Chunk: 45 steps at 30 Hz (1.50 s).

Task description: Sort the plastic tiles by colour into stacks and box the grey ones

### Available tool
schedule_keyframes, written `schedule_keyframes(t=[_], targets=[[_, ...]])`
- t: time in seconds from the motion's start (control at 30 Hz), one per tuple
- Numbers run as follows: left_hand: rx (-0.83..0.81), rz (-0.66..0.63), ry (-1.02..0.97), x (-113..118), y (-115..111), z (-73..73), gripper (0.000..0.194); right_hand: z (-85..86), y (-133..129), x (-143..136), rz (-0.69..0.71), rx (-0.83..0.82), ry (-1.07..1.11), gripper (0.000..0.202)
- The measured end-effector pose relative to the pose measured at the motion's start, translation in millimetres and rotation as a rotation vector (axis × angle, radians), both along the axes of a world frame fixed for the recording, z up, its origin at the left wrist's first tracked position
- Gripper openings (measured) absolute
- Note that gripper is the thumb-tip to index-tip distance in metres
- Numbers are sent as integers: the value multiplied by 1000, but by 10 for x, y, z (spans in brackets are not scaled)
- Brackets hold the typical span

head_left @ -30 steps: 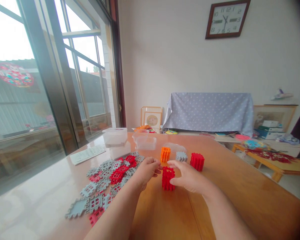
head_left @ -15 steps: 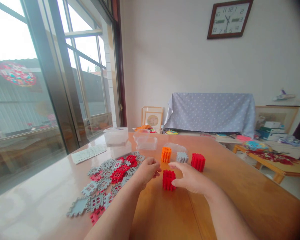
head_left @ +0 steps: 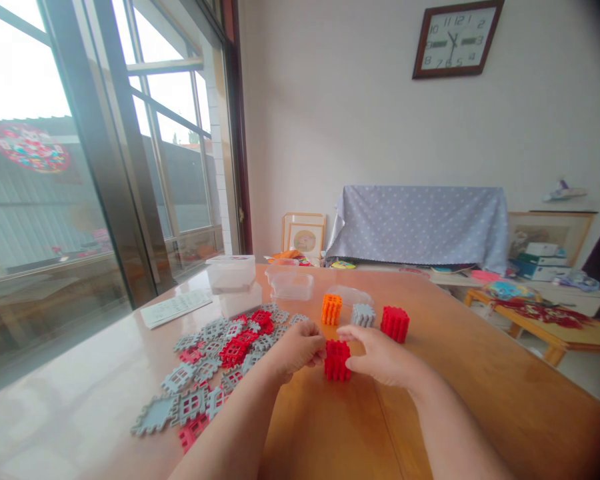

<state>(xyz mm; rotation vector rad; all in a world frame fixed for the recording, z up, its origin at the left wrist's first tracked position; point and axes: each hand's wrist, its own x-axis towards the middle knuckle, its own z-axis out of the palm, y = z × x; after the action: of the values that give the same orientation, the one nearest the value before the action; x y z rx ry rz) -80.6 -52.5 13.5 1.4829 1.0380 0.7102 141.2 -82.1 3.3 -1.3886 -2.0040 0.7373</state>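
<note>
A red stack of notched pieces [head_left: 337,361] stands on the wooden table between my hands. My left hand [head_left: 303,348] is at its left side, fingers curled together; whether anything is in them is hidden. My right hand [head_left: 373,355] is on the right of the stack, thumb and fingers apart, the thumb close to its side. Behind stand an orange stack [head_left: 331,310], a grey-blue stack [head_left: 363,315] and another red stack [head_left: 395,325]. Loose grey pieces [head_left: 179,378] and red pieces [head_left: 236,351] lie spread to the left of my left hand.
Clear plastic containers [head_left: 292,286] stand at the table's far side, one lidded box [head_left: 231,272] among them. A printed sheet [head_left: 176,309] lies at the left edge. A clear lid [head_left: 351,295] rests behind the stacks.
My left hand has moved a little to the right, up to the near red stack. My right hand has hardly moved.
</note>
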Motion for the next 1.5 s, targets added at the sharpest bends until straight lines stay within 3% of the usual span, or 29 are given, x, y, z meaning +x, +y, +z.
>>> schedule_keyframes(t=[0.2,0.4,0.63,0.8,0.9,1.0,1.13,1.23,1.33,1.4,1.5], targets=[[-8,-12,-5,-2,-29,30,13,-12,-12,17,-7,25,-27,61],[50,14,-8,-25,-12,24,10,14,37,-37,-130,119,18,50],[273,290,153,-109,193,-75,5,95,48,-210,-269,356,60,23],[570,416,302,-137,223,-145,5,136,-45,-358,-300,468,-48,30],[725,443,293,-125,167,-181,7,107,-53,-400,-285,534,-88,33],[774,493,262,-70,121,-179,10,73,-36,-400,-284,568,-103,32],[698,536,235,-60,81,-53,12,58,-30,-379,-310,585,-100,33],[688,548,265,-295,-66,93,13,54,-28,-378,-324,600,-87,35],[771,550,420,-774,-385,168,25,48,-17,-394,-323,616,-69,34],[799,583,616,-1141,-647,131,40,40,-9,-411,-329,624,-62,36],[635,578,940,-1577,-974,-58,74,19,4,-439,-338,632,-53,39]])
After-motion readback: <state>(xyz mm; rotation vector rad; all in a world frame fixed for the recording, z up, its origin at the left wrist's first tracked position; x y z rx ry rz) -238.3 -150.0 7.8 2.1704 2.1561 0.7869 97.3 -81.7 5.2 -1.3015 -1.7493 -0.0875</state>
